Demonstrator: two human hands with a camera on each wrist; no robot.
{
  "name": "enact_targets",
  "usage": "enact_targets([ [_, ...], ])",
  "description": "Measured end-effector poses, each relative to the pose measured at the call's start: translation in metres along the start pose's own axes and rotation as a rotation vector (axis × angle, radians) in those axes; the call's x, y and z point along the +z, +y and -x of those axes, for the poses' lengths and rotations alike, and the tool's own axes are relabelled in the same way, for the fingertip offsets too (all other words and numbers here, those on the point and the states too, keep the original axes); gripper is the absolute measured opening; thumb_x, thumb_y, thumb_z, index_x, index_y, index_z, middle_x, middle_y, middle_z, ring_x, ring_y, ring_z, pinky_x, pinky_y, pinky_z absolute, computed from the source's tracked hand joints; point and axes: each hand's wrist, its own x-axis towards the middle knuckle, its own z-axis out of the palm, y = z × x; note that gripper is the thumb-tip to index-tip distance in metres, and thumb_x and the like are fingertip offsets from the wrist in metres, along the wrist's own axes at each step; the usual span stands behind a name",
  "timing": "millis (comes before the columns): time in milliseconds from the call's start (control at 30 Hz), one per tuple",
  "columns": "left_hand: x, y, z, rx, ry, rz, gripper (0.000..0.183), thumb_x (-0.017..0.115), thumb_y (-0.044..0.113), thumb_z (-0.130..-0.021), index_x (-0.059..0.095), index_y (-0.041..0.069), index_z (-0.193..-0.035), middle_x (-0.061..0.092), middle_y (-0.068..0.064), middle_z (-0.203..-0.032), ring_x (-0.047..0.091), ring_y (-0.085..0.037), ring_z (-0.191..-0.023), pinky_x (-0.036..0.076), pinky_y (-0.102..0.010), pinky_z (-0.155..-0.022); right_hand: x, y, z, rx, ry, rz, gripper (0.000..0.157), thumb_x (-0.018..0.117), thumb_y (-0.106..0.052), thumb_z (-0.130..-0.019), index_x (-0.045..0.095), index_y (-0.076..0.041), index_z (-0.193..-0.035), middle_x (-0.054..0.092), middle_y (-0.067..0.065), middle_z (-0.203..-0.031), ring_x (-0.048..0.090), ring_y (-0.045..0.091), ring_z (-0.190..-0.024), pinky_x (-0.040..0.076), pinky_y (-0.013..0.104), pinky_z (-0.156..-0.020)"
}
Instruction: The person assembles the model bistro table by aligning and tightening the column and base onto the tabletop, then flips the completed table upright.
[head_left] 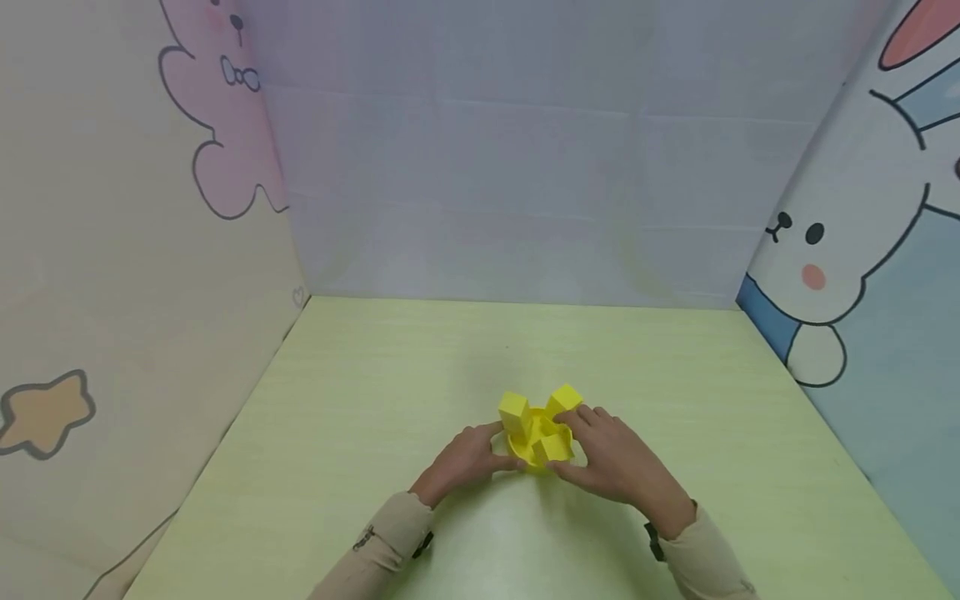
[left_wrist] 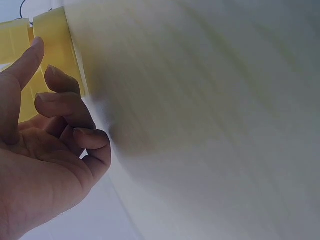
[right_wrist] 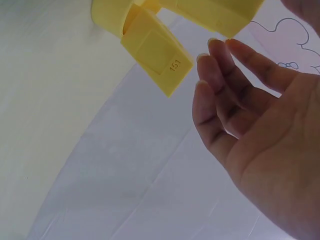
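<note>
A yellow round plastic piece (head_left: 536, 429) with three block-like parts rising from its rim sits on the table in the head view. My left hand (head_left: 468, 457) holds its left side between thumb and forefinger. In the left wrist view, the thumb lies against the yellow wall (left_wrist: 55, 45) and the other fingers curl below. My right hand (head_left: 618, 458) grips the near right block (head_left: 552, 448) between thumb and fingers. A block marked 151 (right_wrist: 160, 55) juts out beside the right fingers in the right wrist view. The thumb's contact is out of sight there.
The pale yellow-green table (head_left: 390, 358) spreads around both hands. A pale back wall (head_left: 525, 183) and side walls with cartoon figures enclose it. A thin dark cord (head_left: 131, 554) runs along the lower left wall.
</note>
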Motion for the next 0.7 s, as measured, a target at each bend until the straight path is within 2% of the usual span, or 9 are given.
enact_targets([
  [67, 0.000, 0.001, 0.000, 0.000, -0.001, 0.002, 0.069, 0.083, 0.043, -0.088, 0.061, 0.008, -0.143, 0.073, -0.007, -0.113, 0.054, -0.016, -0.083, 0.049, -0.040, -0.083, 0.001, 0.000, 0.000, -0.009, 0.003, 0.004, 0.042, 0.081, -0.037, -0.089, 0.065, -0.007, -0.114, 0.058, -0.001, -0.096, 0.050, 0.016, -0.082, 0.047, 0.038, -0.072],
  [167, -0.001, 0.001, 0.001, -0.005, -0.007, 0.005, 0.070, 0.083, 0.044, -0.088, 0.060, 0.008, -0.143, 0.071, -0.001, -0.101, 0.053, -0.016, -0.079, 0.047, -0.038, -0.079, 0.008, -0.002, -0.002, 0.006, 0.044, 0.054, 0.035, 0.081, -0.038, -0.089, 0.063, -0.009, -0.099, 0.054, -0.003, -0.088, 0.047, 0.016, -0.076, 0.045, 0.035, -0.068],
  [267, -0.001, 0.001, 0.001, -0.007, -0.006, 0.004, 0.067, 0.082, 0.045, -0.088, 0.061, 0.010, -0.142, 0.067, 0.002, -0.094, 0.051, -0.014, -0.077, 0.044, -0.036, -0.076, 0.018, -0.007, -0.006, 0.026, 0.094, 0.141, 0.043, 0.077, -0.047, -0.091, 0.055, -0.011, -0.086, 0.046, -0.003, -0.077, 0.044, 0.017, -0.071, 0.042, 0.036, -0.066],
  [333, -0.001, 0.001, 0.001, -0.005, -0.004, 0.000, 0.065, 0.082, 0.045, -0.089, 0.062, 0.010, -0.141, 0.066, 0.002, -0.089, 0.050, -0.014, -0.075, 0.043, -0.036, -0.074, 0.022, -0.010, -0.009, 0.042, 0.106, 0.187, 0.049, 0.071, -0.055, -0.093, 0.052, -0.011, -0.084, 0.042, -0.003, -0.073, 0.044, 0.019, -0.070, 0.041, 0.037, -0.065],
  [400, -0.001, 0.001, 0.001, -0.005, -0.002, -0.004, 0.063, 0.081, 0.045, -0.089, 0.063, 0.011, -0.140, 0.066, 0.002, -0.091, 0.050, -0.013, -0.075, 0.043, -0.035, -0.074, 0.023, -0.013, -0.010, 0.055, 0.104, 0.192, 0.051, 0.070, -0.058, -0.093, 0.054, -0.010, -0.086, 0.043, -0.003, -0.073, 0.045, 0.020, -0.071, 0.041, 0.039, -0.066],
  [500, -0.001, 0.002, 0.001, -0.008, -0.004, -0.005, 0.064, 0.082, 0.045, -0.089, 0.063, 0.011, -0.140, 0.068, 0.001, -0.096, 0.051, -0.014, -0.077, 0.043, -0.035, -0.075, 0.018, -0.013, -0.009, 0.050, 0.071, 0.119, 0.049, 0.072, -0.054, -0.093, 0.063, -0.007, -0.102, 0.059, 0.000, -0.086, 0.052, 0.021, -0.079, 0.046, 0.042, -0.072],
  [600, -0.001, 0.003, 0.001, -0.015, -0.008, 0.004, 0.066, 0.082, 0.044, -0.088, 0.062, 0.011, -0.141, 0.069, 0.000, -0.098, 0.052, -0.015, -0.079, 0.044, -0.036, -0.075, 0.011, -0.009, -0.008, -0.005, 0.012, 0.024, 0.048, 0.077, -0.041, -0.092, 0.065, -0.005, -0.122, 0.066, 0.006, -0.107, 0.058, 0.023, -0.088, 0.051, 0.045, -0.078],
  [700, -0.001, 0.003, 0.001, -0.017, -0.008, 0.003, 0.067, 0.083, 0.043, -0.088, 0.062, 0.011, -0.141, 0.071, -0.002, -0.104, 0.053, -0.016, -0.081, 0.045, -0.037, -0.076, 0.006, -0.003, -0.007, -0.068, -0.040, -0.029, 0.048, 0.078, -0.032, -0.092, 0.065, -0.005, -0.129, 0.064, 0.006, -0.108, 0.058, 0.020, -0.085, 0.052, 0.041, -0.076],
])
